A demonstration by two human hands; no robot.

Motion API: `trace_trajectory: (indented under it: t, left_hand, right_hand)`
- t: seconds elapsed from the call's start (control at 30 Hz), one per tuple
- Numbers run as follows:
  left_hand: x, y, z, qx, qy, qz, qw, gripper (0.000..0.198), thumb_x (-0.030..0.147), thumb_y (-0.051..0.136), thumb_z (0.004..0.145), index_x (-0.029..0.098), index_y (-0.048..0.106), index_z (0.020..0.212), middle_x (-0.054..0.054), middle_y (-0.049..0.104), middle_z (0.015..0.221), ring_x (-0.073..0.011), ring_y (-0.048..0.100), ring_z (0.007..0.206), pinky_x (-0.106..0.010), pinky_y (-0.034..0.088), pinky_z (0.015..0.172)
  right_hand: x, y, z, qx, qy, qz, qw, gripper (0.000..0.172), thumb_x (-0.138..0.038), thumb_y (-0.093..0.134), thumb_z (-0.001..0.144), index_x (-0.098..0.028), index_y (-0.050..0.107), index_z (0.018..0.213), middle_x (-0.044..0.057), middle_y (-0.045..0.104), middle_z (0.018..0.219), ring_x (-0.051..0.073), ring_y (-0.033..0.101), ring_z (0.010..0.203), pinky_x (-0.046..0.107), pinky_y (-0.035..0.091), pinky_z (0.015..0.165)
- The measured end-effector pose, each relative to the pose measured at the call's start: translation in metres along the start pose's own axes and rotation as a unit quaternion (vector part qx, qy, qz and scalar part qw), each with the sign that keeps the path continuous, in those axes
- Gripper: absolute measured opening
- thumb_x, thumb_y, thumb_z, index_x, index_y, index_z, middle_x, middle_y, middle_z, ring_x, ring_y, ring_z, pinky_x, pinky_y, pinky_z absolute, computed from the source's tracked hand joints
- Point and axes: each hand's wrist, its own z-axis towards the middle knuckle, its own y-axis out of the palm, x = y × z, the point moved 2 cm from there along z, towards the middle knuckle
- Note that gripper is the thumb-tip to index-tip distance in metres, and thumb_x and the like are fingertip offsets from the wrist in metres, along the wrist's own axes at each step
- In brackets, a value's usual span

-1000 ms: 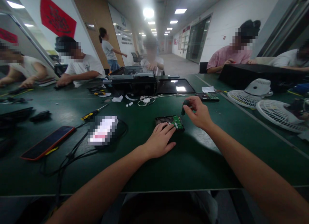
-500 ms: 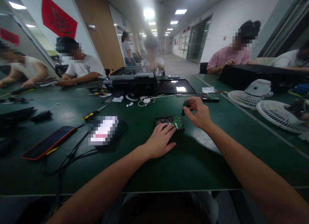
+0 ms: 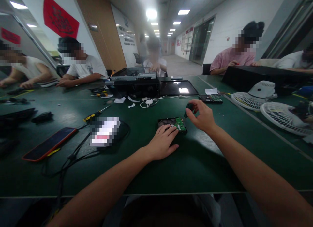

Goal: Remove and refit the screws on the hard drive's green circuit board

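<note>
A hard drive with a green circuit board lies on the green table in front of me. Across its near side rests my left hand, fingers stretched out over the drive and thumb apart. My right hand is raised just right of the drive, its fingers closed around the dark handle of a screwdriver. The screwdriver's tip points down toward the drive's right end; whether it touches a screw I cannot make out.
Left lie a yellow-black screwdriver, an orange-edged phone, a blurred lit screen and black cables. Farther off are an open computer case, a dark panel and another circuit-board device. White fan parts lie right. Co-workers sit around.
The screwdriver handle in my right hand has tilted slightly and the fingers have shifted a little. My left hand stays on the hard drive.
</note>
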Motion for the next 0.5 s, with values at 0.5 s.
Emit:
trace_trajectory:
  t: [0.5]
  left_hand:
    - [0.0003, 0.0031, -0.0006, 0.000, -0.019, 0.004, 1.000, 0.065, 0.049, 0.054, 0.102, 0.022, 0.041, 0.159, -0.010, 0.044, 0.164, -0.0370, 0.027, 0.156, -0.062, 0.014, 0.129]
  right_hand:
    - [0.0024, 0.0014, 0.0011, -0.013, -0.008, -0.013, 1.000, 0.035, -0.038, 0.063, 0.096, -0.025, 0.060, 0.128, 0.008, 0.068, 0.100, 0.024, 0.064, 0.079, 0.043, 0.056, 0.079]
